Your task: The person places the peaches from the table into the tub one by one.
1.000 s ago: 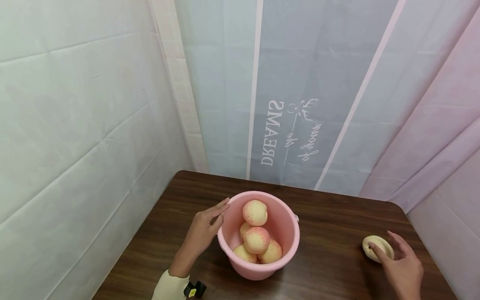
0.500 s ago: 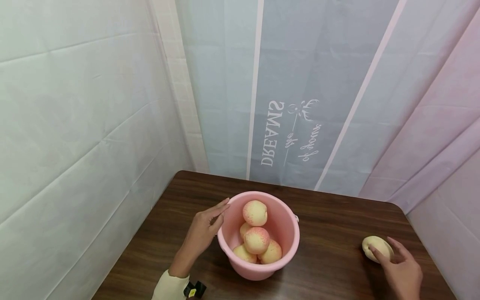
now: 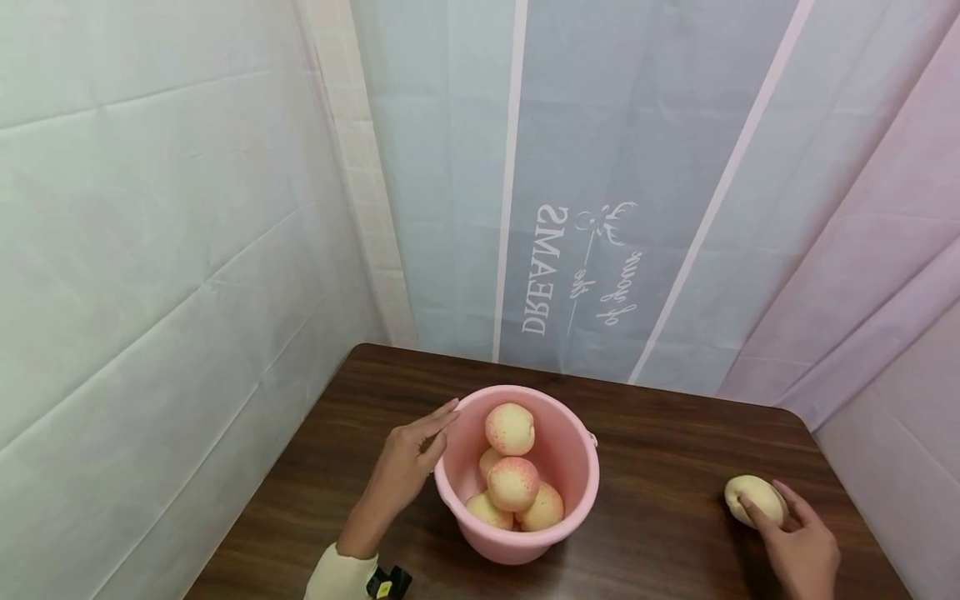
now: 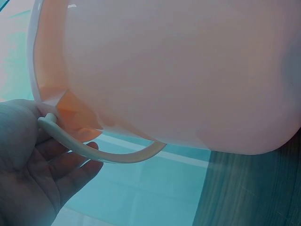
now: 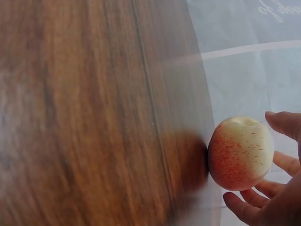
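Observation:
A pink bucket [image 3: 572, 467] stands on the dark wooden table with several yellow-and-red peaches [image 3: 513, 483] inside. My left hand [image 3: 405, 462] rests against its left rim, fingers fairly straight. In the left wrist view, that hand [image 4: 28, 174] lies beside the bucket's pale handle [image 4: 120, 157], which hangs down outside the wall. Far to the right, my right hand [image 3: 806, 546] has its thumb and fingers around a single peach [image 3: 752, 487] on the table. The right wrist view shows the fingers curved about this peach [image 5: 237, 155]; whether the thumb presses it cannot be told there.
The brown table [image 3: 652, 467] spreads between the bucket and the single peach. Beyond its back edge hangs a grey-blue cloth [image 3: 600, 167] with white lettering. A pale wall covering [image 3: 187, 250] runs along the left side.
The right hand's fingers have closed in around the single peach, which has turned slightly on the table. My left hand and the bucket stay in place.

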The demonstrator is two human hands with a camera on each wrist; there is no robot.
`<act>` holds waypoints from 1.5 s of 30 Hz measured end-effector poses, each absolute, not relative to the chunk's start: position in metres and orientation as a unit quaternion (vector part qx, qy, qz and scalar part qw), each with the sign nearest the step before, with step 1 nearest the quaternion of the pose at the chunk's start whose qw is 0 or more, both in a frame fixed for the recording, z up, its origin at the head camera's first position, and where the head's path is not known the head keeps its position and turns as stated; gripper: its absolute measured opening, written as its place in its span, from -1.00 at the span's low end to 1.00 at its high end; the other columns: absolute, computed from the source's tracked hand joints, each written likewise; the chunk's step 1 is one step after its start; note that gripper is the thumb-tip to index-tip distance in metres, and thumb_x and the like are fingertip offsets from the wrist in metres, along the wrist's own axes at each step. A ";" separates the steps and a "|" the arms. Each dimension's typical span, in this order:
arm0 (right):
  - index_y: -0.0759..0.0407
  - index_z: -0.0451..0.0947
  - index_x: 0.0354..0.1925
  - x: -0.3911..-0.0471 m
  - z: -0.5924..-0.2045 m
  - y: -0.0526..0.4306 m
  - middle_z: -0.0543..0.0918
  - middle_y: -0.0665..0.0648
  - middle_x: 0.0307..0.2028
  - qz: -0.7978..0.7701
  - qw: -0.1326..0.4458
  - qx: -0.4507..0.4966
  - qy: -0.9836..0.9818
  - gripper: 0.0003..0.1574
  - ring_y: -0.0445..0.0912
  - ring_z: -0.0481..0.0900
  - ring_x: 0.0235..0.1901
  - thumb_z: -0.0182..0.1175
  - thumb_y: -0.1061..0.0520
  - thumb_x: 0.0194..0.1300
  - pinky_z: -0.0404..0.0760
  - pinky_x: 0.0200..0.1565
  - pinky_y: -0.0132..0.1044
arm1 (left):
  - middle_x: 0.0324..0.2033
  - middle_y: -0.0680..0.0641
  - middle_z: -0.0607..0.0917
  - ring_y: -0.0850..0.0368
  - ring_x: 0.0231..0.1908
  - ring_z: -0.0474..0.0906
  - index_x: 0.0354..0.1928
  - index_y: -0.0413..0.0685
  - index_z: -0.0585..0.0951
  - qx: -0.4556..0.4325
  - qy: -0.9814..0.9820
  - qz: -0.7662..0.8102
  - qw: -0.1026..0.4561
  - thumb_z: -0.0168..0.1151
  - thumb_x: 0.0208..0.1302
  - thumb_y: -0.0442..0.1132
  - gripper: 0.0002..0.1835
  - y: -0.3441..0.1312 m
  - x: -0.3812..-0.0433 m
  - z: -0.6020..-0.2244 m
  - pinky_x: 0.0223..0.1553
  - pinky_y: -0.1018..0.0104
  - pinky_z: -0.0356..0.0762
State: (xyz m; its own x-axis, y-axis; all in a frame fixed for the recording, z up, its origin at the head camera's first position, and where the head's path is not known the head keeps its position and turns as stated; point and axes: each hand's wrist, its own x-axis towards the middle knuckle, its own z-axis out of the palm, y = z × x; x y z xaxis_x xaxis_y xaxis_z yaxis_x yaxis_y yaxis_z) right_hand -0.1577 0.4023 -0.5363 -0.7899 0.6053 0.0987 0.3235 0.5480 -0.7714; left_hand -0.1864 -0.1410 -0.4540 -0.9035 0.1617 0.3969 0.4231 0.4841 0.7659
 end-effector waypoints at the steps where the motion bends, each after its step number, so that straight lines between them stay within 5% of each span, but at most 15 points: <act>1: 0.19 0.48 0.36 -0.158 -0.537 0.403 0.51 0.44 0.25 0.392 0.177 -0.271 -0.861 -0.14 -0.78 0.21 -0.50 0.46 -0.12 0.21 0.25 -0.34 -0.62 | 0.32 0.13 0.54 0.20 -0.09 0.58 0.27 0.00 0.63 -0.172 -0.850 -0.478 0.137 0.15 0.48 -0.36 -0.62 -0.141 -0.187 -0.454 -0.24 0.37 0.53; 8: 0.23 0.46 0.37 -0.160 -0.540 0.405 0.47 0.43 0.30 0.388 0.155 -0.280 -0.864 -0.12 -0.74 0.15 -0.42 0.43 -0.16 0.24 0.26 -0.46 -0.66 | 0.32 0.11 0.54 0.24 -0.02 0.58 0.26 -0.03 0.63 -0.175 -0.850 -0.478 0.138 0.16 0.48 -0.36 -0.63 -0.141 -0.186 -0.455 -0.15 0.33 0.53; 13: 0.19 0.44 0.40 -0.163 -0.541 0.404 0.47 0.39 0.32 0.378 0.150 -0.290 -0.866 -0.11 -0.26 0.53 -0.19 0.41 -0.18 0.25 0.29 -0.34 -0.51 | 0.32 0.10 0.55 0.26 0.22 0.50 0.26 -0.03 0.63 -0.171 -0.850 -0.481 0.133 0.16 0.48 -0.35 -0.63 -0.141 -0.186 -0.453 0.01 0.25 0.58; 15: 0.18 0.43 0.40 -0.164 -0.542 0.403 0.47 0.38 0.32 0.374 0.152 -0.293 -0.867 -0.12 0.07 0.54 -0.03 0.40 -0.17 0.25 0.29 -0.27 -0.42 | 0.32 0.10 0.55 0.26 0.23 0.50 0.26 -0.03 0.64 -0.170 -0.849 -0.481 0.134 0.16 0.48 -0.36 -0.63 -0.141 -0.186 -0.452 0.04 0.23 0.57; 18: 0.18 0.42 0.41 -0.165 -0.542 0.403 0.46 0.39 0.33 0.376 0.153 -0.293 -0.865 -0.13 0.25 0.47 0.10 0.39 -0.16 0.27 0.30 -0.21 -0.32 | 0.32 0.11 0.55 0.27 0.12 0.56 0.26 -0.02 0.64 -0.169 -0.849 -0.482 0.134 0.16 0.47 -0.37 -0.63 -0.141 -0.185 -0.452 -0.04 0.29 0.57; 22: 0.17 0.41 0.41 -0.164 -0.542 0.403 0.46 0.38 0.33 0.377 0.156 -0.295 -0.864 -0.13 0.21 0.45 0.07 0.39 -0.15 0.27 0.29 -0.18 -0.29 | 0.32 0.10 0.55 0.18 -0.10 0.57 0.26 -0.01 0.65 -0.172 -0.849 -0.480 0.138 0.16 0.47 -0.38 -0.62 -0.140 -0.186 -0.453 -0.20 0.35 0.51; 29: 0.18 0.44 0.39 -0.164 -0.545 0.404 0.53 0.46 0.24 0.370 0.173 -0.290 -0.866 -0.10 -0.30 0.38 -0.22 0.44 -0.14 0.20 0.29 -0.21 -0.30 | 0.31 0.09 0.55 0.18 -0.10 0.57 0.26 -0.03 0.64 -0.179 -0.848 -0.477 0.145 0.16 0.47 -0.37 -0.62 -0.141 -0.186 -0.453 -0.19 0.34 0.51; 35: 0.20 0.34 0.46 -0.168 -0.546 0.403 0.48 0.51 0.27 0.374 0.150 -0.291 -0.868 -0.03 0.22 0.49 0.04 0.42 -0.15 0.24 0.29 -0.30 -0.35 | 0.31 0.04 0.56 0.17 -0.09 0.57 0.25 -0.03 0.65 -0.183 -0.848 -0.475 0.148 0.15 0.47 -0.38 -0.63 -0.141 -0.186 -0.452 -0.20 0.35 0.52; 45: 0.24 0.29 0.48 -0.168 -0.548 0.402 0.47 0.52 0.27 0.368 0.148 -0.287 -0.872 -0.01 0.27 0.48 0.06 0.41 -0.10 0.25 0.26 -0.38 -0.43 | 0.29 0.01 0.59 0.16 -0.15 0.56 0.22 -0.06 0.67 -0.194 -0.844 -0.471 0.170 0.17 0.44 -0.41 -0.63 -0.141 -0.187 -0.454 -0.26 0.38 0.52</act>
State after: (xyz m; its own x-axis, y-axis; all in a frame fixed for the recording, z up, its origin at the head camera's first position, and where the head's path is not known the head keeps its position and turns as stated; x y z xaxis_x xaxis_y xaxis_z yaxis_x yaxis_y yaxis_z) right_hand -0.1684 0.4017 -0.5483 -0.7913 0.6096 0.0472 0.3916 0.5647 -0.7265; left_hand -0.1871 -0.1407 -0.4542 -0.8665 0.1673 0.4703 0.4881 0.4814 0.7280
